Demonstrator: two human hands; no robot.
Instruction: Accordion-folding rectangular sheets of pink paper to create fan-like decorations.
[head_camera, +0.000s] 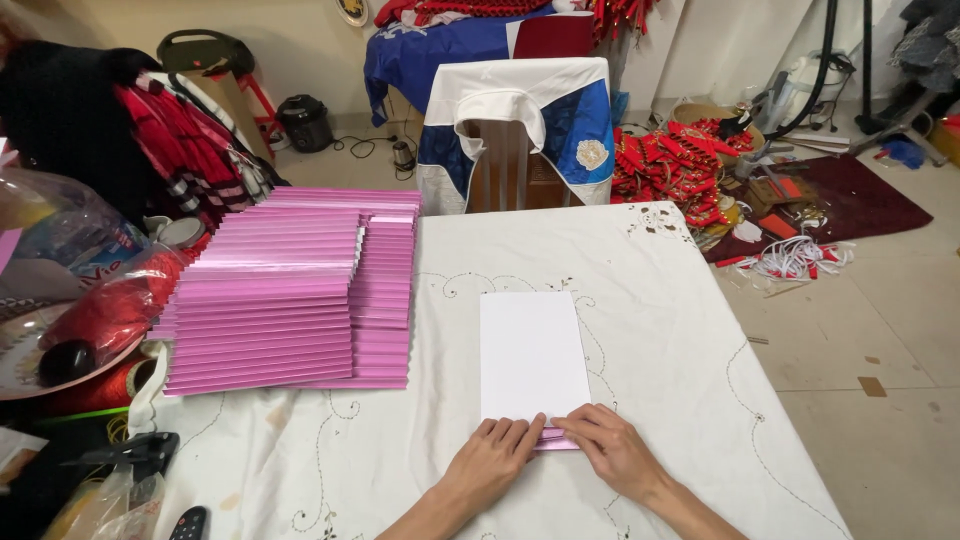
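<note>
Pressing down on the near edge of a white paper sheet (532, 355), the left hand (497, 455) and right hand (612, 450) lie flat, fingers extended and close together, fingertips meeting over a narrow pink fold (556, 438) turned up at that edge. The sheet is rectangular, with its long axis running from near to far and tilted very slightly; it lies near the middle of the table, on a white embroidered tablecloth (660, 310). The pink fold shows the sheet's coloured underside, and neither hand grips anything; both simply hold the fold flat. To the left of the sheet, well apart, stand two overlapping stacks of pleated pink paper (300, 300), their pleats running left to right. Further left sit a plastic bag (60, 235) and red thread spools (110, 310). Beyond the far edge of the table stands a chair draped with a blue and white garment (520, 125). Red ornaments (675, 165) lie piled on the floor to the far right.
</note>
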